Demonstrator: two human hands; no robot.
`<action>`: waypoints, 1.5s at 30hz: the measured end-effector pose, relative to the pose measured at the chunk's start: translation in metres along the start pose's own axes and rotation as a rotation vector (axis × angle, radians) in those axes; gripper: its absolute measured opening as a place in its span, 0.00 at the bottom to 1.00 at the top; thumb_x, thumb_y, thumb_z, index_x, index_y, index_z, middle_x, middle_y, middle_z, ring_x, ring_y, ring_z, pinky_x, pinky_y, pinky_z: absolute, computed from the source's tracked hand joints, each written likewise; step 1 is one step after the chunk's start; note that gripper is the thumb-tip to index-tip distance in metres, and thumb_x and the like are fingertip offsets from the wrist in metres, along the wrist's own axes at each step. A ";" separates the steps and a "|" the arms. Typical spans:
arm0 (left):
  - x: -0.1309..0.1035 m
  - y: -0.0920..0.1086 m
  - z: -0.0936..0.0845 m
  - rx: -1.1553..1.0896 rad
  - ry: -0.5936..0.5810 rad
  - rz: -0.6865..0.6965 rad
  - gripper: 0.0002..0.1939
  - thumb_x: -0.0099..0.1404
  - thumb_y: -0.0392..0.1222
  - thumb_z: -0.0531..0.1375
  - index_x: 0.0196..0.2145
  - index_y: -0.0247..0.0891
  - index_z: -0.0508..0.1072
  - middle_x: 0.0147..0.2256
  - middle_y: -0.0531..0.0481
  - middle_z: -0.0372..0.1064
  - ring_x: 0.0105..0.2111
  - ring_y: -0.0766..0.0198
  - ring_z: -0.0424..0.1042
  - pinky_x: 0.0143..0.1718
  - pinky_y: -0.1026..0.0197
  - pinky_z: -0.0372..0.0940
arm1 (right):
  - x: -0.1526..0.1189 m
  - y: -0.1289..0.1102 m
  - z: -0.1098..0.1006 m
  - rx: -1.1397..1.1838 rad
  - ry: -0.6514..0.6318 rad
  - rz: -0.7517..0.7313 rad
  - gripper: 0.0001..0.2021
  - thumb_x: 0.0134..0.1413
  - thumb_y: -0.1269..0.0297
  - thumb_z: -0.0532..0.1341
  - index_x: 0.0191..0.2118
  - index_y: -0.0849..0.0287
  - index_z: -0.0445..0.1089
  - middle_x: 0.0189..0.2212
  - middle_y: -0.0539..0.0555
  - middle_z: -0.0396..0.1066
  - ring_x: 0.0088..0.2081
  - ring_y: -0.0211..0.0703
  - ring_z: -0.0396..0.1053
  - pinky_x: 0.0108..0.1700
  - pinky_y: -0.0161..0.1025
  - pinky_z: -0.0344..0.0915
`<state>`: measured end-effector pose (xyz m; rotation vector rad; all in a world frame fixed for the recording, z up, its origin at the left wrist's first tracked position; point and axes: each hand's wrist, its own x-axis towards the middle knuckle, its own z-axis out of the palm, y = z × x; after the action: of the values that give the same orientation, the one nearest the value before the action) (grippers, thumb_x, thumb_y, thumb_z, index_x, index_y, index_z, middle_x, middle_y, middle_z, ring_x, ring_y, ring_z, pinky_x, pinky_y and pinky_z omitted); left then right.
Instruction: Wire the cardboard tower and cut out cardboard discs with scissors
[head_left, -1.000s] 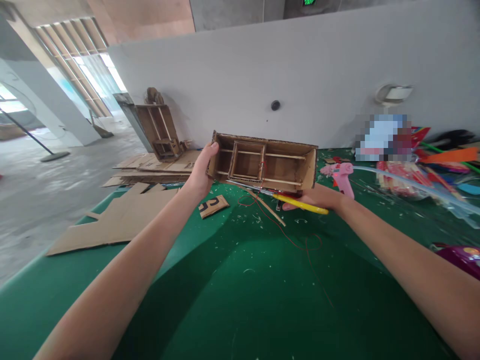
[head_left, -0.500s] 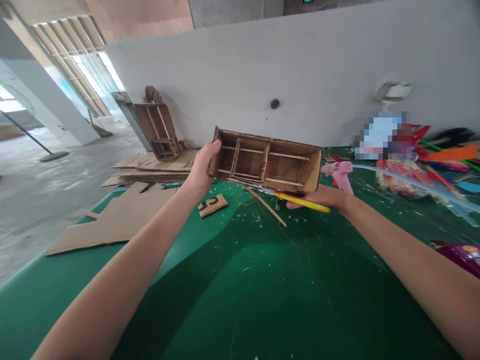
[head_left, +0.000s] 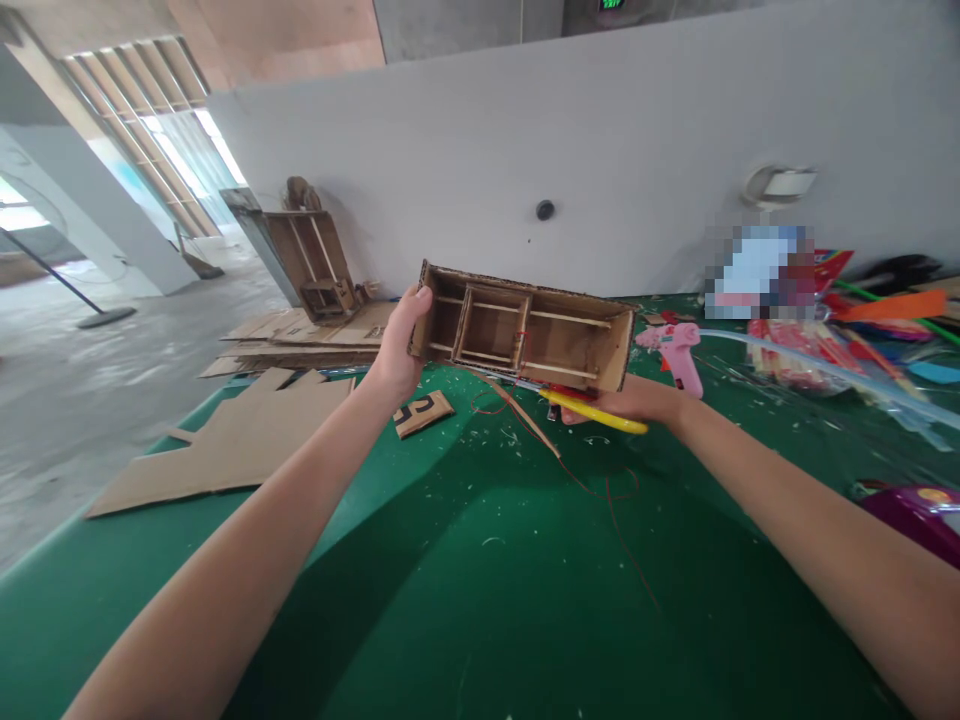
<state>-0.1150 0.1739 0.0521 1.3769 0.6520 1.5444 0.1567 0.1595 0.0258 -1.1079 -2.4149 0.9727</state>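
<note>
- Far left on the green tabletop [head_left: 480, 600] I see a cut cardboard sheet [head_left: 225, 445], with stacked cardboard sheets [head_left: 300, 345] behind it and an upright cardboard frame [head_left: 311, 255] against the wall.
- A small cardboard piece [head_left: 424, 413] with black print lies just right of my left forearm.
- My left hand [head_left: 400, 345] is closed on the left end of the cardboard box [head_left: 574, 345], thumb over the rim.
- That box is up off the tabletop between my hands, right end lower, open face toward me. Partitions split it into three compartments; thin wooden sticks run lengthwise through them, and something red sits at the right-hand partition.
- I judge the step in hand to be steadying and positioning the box; the next move calls for a level, gentle two-ended hold.
- Below it are a loose wooden stick [head_left: 536, 430] and a red wire [head_left: 613, 518].
- My right hand [head_left: 630, 400] is under the box's right end and seems to grip the yellow-handled tool [head_left: 596, 413]; its fingers are partly hidden.
- Farther right are a pink glue gun [head_left: 677, 355] and a clear plastic packet [head_left: 799, 350] of red and pale items.
</note>
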 end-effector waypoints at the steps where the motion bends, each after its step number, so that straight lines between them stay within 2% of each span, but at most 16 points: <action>1: 0.000 0.000 0.000 -0.017 0.008 0.004 0.16 0.61 0.54 0.55 0.41 0.43 0.72 0.46 0.52 0.73 0.55 0.49 0.65 0.50 0.50 0.66 | 0.000 0.001 0.001 -0.005 -0.002 -0.008 0.20 0.48 0.54 0.64 0.48 0.52 0.72 0.39 0.51 0.77 0.42 0.52 0.73 0.49 0.49 0.68; 9: 0.002 0.001 -0.002 -0.020 -0.030 0.058 0.15 0.62 0.51 0.54 0.38 0.41 0.74 0.43 0.52 0.75 0.52 0.50 0.67 0.49 0.50 0.67 | 0.004 0.018 0.002 0.087 -0.022 -0.019 0.24 0.46 0.55 0.65 0.51 0.49 0.70 0.42 0.51 0.76 0.45 0.54 0.72 0.49 0.48 0.68; 15: 0.004 0.002 -0.003 0.005 -0.094 0.087 0.16 0.62 0.53 0.55 0.37 0.39 0.74 0.41 0.49 0.75 0.53 0.46 0.67 0.48 0.48 0.67 | 0.001 0.012 -0.002 0.084 -0.064 -0.019 0.22 0.48 0.55 0.63 0.49 0.61 0.70 0.43 0.59 0.75 0.47 0.55 0.71 0.50 0.45 0.67; 19: 0.003 0.002 -0.001 -0.054 -0.042 0.057 0.15 0.60 0.52 0.57 0.34 0.38 0.73 0.39 0.49 0.75 0.53 0.47 0.67 0.50 0.49 0.66 | 0.001 0.004 -0.002 0.084 -0.117 -0.003 0.23 0.46 0.53 0.63 0.47 0.61 0.70 0.45 0.60 0.73 0.48 0.55 0.69 0.50 0.44 0.65; 24: 0.003 0.003 -0.003 -0.093 0.057 -0.041 0.13 0.59 0.51 0.57 0.34 0.40 0.73 0.39 0.50 0.75 0.52 0.50 0.68 0.49 0.49 0.67 | 0.001 0.001 -0.004 0.055 -0.174 0.008 0.25 0.46 0.52 0.62 0.49 0.59 0.68 0.47 0.59 0.71 0.48 0.53 0.69 0.51 0.44 0.64; 30: 0.002 0.004 -0.003 -0.100 0.034 -0.078 0.14 0.59 0.52 0.57 0.34 0.38 0.73 0.38 0.48 0.75 0.51 0.48 0.68 0.50 0.48 0.67 | 0.000 0.001 -0.006 0.047 -0.194 0.011 0.26 0.46 0.52 0.62 0.51 0.58 0.68 0.48 0.58 0.71 0.48 0.53 0.68 0.52 0.44 0.63; 34: 0.001 0.005 -0.002 -0.094 0.010 -0.083 0.15 0.59 0.53 0.57 0.33 0.38 0.73 0.37 0.49 0.75 0.51 0.47 0.68 0.50 0.47 0.66 | 0.002 0.009 -0.004 -0.015 -0.147 0.020 0.23 0.46 0.53 0.62 0.49 0.56 0.71 0.45 0.55 0.74 0.47 0.54 0.69 0.52 0.44 0.64; 39: 0.002 0.005 -0.002 -0.067 -0.009 -0.054 0.16 0.58 0.54 0.58 0.34 0.38 0.73 0.38 0.48 0.75 0.51 0.47 0.68 0.51 0.47 0.66 | 0.003 0.013 0.002 0.018 -0.053 -0.036 0.24 0.50 0.55 0.60 0.53 0.56 0.68 0.47 0.56 0.74 0.47 0.53 0.71 0.51 0.44 0.66; 45: 0.002 0.006 -0.003 -0.020 -0.023 -0.044 0.15 0.60 0.53 0.55 0.37 0.40 0.73 0.41 0.49 0.74 0.53 0.49 0.67 0.50 0.48 0.66 | 0.002 0.008 0.006 0.015 -0.010 -0.055 0.19 0.49 0.53 0.61 0.44 0.59 0.73 0.40 0.57 0.77 0.43 0.53 0.73 0.49 0.45 0.68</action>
<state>-0.1195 0.1736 0.0569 1.3545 0.6467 1.4951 0.1564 0.1624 0.0155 -1.0282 -2.4281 0.9792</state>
